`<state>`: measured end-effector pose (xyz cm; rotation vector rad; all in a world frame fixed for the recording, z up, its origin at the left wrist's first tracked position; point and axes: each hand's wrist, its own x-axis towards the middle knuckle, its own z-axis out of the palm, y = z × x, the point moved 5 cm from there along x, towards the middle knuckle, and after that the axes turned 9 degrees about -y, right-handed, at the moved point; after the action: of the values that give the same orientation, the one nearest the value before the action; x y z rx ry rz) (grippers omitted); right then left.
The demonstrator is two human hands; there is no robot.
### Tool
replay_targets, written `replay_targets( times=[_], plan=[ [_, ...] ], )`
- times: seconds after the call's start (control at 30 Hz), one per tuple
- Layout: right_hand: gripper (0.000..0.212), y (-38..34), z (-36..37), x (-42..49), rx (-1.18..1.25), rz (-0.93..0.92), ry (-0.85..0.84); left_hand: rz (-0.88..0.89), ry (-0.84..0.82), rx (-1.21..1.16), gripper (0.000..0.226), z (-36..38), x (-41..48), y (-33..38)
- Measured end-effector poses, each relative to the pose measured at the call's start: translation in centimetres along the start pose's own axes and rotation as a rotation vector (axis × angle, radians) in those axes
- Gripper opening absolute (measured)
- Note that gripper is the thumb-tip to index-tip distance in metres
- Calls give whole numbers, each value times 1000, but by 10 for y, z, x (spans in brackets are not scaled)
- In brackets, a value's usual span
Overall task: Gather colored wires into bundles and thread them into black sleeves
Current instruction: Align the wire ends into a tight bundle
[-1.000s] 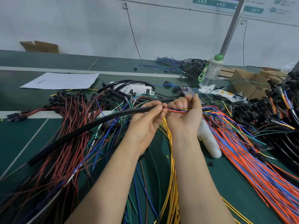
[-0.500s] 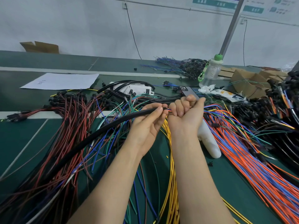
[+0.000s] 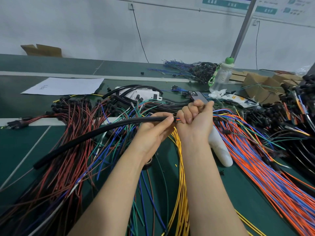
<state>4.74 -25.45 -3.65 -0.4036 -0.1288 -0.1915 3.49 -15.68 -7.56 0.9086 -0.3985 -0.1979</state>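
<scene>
A green workbench [image 3: 20, 143] is carrying loose heaps: red wires [image 3: 68, 133] are spreading left, yellow wires [image 3: 180, 193] are running down the middle, orange and blue wires [image 3: 265, 176] are fanning right. A paper sheet [image 3: 64, 86] is lying far left; a clear bottle [image 3: 221, 77] is standing far right.

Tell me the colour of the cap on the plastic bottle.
The bottle cap is green; the head view shows it.

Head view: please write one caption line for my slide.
The left hand holds a black sleeve while the right hand grips a bundle of colored wires at its mouth.
</scene>
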Motion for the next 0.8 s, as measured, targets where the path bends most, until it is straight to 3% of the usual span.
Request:
replay_targets(
  times=[0.43, 0.8],
  plan=[
    [56, 4, -4, 1, -38, -74, 33, 3, 85, -3, 13, 2, 1, 2],
    [62, 5, -12, 1, -432, -73, 127, 18, 117, -95, 9, 2, 1, 2]
  ],
)
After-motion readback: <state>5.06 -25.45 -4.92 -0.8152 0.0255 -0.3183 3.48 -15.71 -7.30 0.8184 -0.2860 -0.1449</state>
